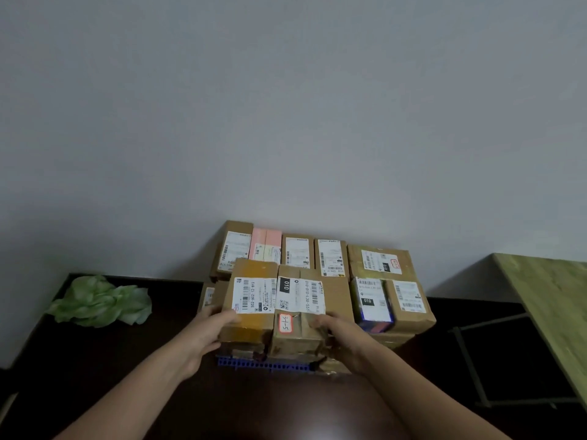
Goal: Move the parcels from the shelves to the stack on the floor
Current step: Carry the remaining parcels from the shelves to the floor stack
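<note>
A stack of cardboard parcels (378, 265) stands against the wall on a blue plastic pallet (266, 365). At its front are two brown parcels side by side. My left hand (208, 331) grips the near left side of the left parcel (254, 300), which has a white barcode label. My right hand (341, 336) grips the near right side of the right parcel (305, 300), which has a "010" label and a red-edged sticker. Whether these two rest on the stack or are held just above it is not clear.
A crumpled green bag (101, 301) lies on the dark floor to the left. A green-topped table (552, 300) with a dark metal frame stands at the right. A pink parcel (265, 246) sits in the stack's back row. The grey wall rises behind.
</note>
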